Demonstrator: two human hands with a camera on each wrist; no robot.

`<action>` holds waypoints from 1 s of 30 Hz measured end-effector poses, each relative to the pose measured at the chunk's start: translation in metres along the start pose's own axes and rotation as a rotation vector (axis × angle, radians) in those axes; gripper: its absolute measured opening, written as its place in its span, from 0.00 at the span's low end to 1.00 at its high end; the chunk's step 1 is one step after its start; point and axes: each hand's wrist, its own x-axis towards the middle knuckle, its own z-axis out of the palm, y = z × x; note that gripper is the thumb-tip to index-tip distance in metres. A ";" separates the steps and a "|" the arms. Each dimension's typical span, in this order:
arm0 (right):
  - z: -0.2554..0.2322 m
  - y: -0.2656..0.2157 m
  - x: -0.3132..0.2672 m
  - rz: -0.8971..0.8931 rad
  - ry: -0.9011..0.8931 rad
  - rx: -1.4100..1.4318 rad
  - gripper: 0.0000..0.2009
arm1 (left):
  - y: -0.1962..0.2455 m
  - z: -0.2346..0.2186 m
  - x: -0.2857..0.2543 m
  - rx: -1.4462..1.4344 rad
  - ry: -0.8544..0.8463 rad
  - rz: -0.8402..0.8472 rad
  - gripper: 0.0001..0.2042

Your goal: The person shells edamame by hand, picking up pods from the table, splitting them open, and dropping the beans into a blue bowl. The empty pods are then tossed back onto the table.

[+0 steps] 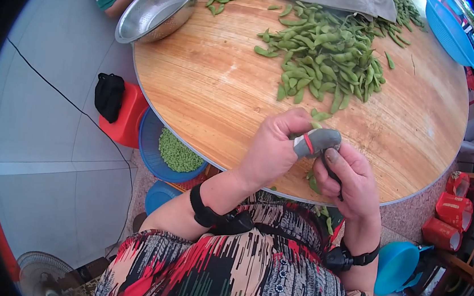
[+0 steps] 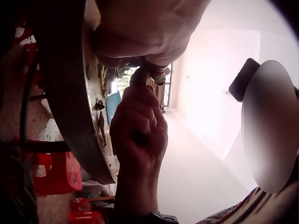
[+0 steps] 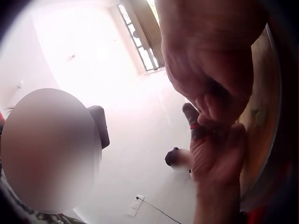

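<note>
In the head view my left hand point(image 1: 271, 148) is at the table's near edge, thumb and index finger pinching a green soybean pod point(image 1: 315, 125). A grey cover point(image 1: 323, 140) with a red band sits on one of its fingers. My right hand point(image 1: 354, 179) meets that covered fingertip, its own fingers curled around a narrow dark thing point(image 1: 334, 174) whose kind I cannot tell. The left wrist view has my right hand point(image 2: 140, 126) below my left hand point(image 2: 145, 35). The covered finger point(image 3: 189, 114) also shows in the right wrist view. Beyond the hands lies a pod heap point(image 1: 331, 54).
A steel colander point(image 1: 159, 9) stands at the round table's point(image 1: 210, 71) left edge, a blue basket point(image 1: 452, 32) at its far right. Shelled beans point(image 1: 178, 152) fill a blue basin point(image 1: 151, 151) below on the left. A red stool point(image 1: 129, 115) is beside it. Other people sit around.
</note>
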 end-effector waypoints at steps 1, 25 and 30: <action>-0.001 0.001 0.000 0.026 -0.057 0.107 0.11 | -0.001 -0.001 0.000 -0.066 -0.057 0.009 0.05; -0.008 -0.012 0.000 -0.075 0.236 -0.415 0.09 | 0.018 -0.007 -0.002 -0.085 -0.220 -0.206 0.13; 0.005 -0.006 0.002 -0.116 0.275 -0.525 0.11 | 0.028 -0.003 -0.010 0.623 -0.276 0.089 0.27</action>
